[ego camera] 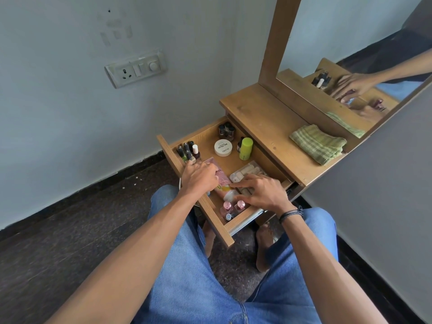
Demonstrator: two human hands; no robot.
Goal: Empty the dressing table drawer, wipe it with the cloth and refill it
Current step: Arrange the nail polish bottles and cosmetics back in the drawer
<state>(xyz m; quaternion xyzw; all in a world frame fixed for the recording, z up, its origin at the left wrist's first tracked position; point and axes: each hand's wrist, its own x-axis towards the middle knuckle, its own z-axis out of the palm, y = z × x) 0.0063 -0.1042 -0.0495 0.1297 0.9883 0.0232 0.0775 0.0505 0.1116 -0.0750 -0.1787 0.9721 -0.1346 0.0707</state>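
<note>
Crossing the drawer (218,226) rim, left hand (199,177) and right hand (263,192) flank pink tube (221,177).

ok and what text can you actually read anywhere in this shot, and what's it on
"NAIL POLISH": lid of the round white tin in the drawer, upside down to the camera.
"zudio": same lid.
"XO": pink tube; any further letters cannot be made out.
Too small to read: the fine print on the tin lid, the cap labels on the nail polish bottles, and the label on the dark bottle.
</note>
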